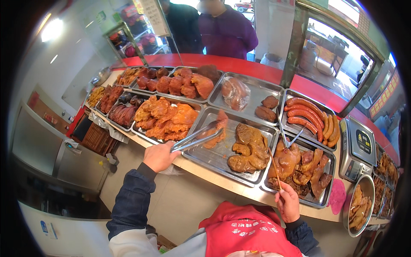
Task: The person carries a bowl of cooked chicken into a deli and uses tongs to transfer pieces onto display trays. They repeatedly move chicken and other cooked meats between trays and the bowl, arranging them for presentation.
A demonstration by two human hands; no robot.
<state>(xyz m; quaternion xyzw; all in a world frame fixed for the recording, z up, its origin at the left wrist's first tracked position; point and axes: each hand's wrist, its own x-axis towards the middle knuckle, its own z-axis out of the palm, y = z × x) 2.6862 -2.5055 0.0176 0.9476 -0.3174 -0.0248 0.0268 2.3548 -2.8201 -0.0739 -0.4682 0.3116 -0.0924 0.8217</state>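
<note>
My left hand [161,156] grips metal tongs [196,140] near their closed end. The arms of the tongs reach over a steel tray [205,159], around a reddish piece of meat [219,128]; whether they pinch it I cannot tell. Brown cooked meat pieces [249,151] lie in the right half of that tray. In my right hand [288,200] is a thin wooden stick [275,167], slanting up between that tray and a tray of glossy braised meat [290,163]. A second pair of tongs [288,138] rests with its tips on the braised meat.
Trays of orange poultry pieces [167,117], dark red meat [121,115], bagged meat [235,93] and sausages [303,114] surround the work spot. Right of them stand a scale [359,144], a pink cloth [337,196] and a metal bowl of meat [359,208]. Two people [226,32] stand beyond the red counter [192,60].
</note>
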